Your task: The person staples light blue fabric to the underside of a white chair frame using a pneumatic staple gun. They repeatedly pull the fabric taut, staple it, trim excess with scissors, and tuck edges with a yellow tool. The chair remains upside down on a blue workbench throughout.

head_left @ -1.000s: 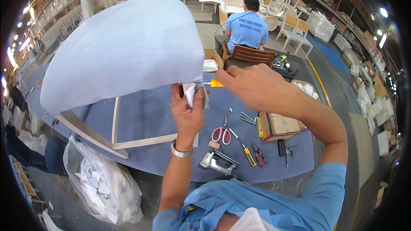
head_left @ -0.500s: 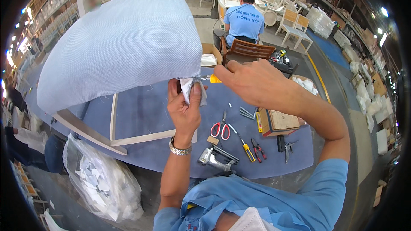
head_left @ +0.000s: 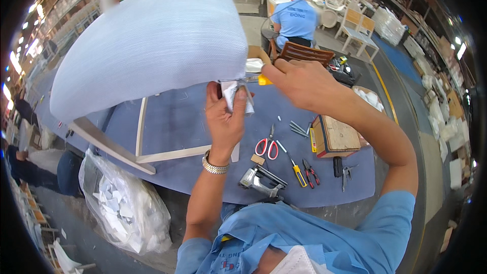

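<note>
A chair with a pale blue upholstered pad (head_left: 152, 40) and a wooden frame (head_left: 109, 144) lies tilted on the table, filling the left and centre. At the pad's lower right corner, my left hand (head_left: 223, 122) is closed, pinching a loose flap of white and grey fabric (head_left: 233, 94) between thumb and fingers. My right hand (head_left: 304, 83) grips a yellow-handled tool (head_left: 264, 79), fingers wrapped round the handle. Its thin metal end points left at that same corner, just above the left thumb. The exact tip of the tool is too small to make out.
On the blue-grey tabletop (head_left: 203, 193) lie a staple gun (head_left: 258, 181), red-handled scissors (head_left: 266, 147), a screwdriver (head_left: 298, 175), pliers (head_left: 310, 172) and a box (head_left: 335, 136). A clear bag of scraps (head_left: 124, 205) stands at lower left. A seated person (head_left: 295, 15) is beyond the table.
Both hands keep their grips at the pad's corner. The whole view has shifted slightly, so chair and table sit a little further right. The fabric flap hangs slightly differently over the left fingers.
</note>
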Tool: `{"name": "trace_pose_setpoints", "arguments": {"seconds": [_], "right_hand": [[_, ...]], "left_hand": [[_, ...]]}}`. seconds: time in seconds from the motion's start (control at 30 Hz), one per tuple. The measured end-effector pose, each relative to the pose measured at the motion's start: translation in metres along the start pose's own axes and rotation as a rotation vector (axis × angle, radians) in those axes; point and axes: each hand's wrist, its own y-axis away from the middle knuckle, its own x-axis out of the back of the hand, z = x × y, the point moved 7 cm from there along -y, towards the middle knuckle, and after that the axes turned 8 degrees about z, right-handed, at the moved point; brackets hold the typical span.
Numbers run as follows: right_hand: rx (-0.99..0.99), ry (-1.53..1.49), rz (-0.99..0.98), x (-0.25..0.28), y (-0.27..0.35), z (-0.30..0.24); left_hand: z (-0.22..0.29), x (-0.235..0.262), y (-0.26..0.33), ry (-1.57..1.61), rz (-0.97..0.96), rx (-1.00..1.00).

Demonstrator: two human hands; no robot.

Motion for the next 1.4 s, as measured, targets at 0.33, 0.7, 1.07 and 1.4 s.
{"name": "trace_pose_setpoints", "arguments": {"seconds": [0.33, 0.7, 1.07, 1.4], "right_hand": [[0.038, -0.089, -0.062, 0.002, -0.004, 0.007], [-0.005, -0.097, -0.180, -0.006, -0.006, 0.013], [0.016, -0.045, -0.150, -0.003, -0.010, 0.008], [0.034, -0.142, -0.075, -0.001, 0.002, 0.012]], "left_hand": [[-0.007, 0.000, 0.000, 0.102, 0.030, 0.074], [-0.010, -0.001, 0.002, 0.168, 0.051, 0.161], [0.002, 0.003, -0.002, 0.008, 0.034, -0.069], [-0.011, -0.002, 0.007, -0.032, 0.114, -0.076]]}}
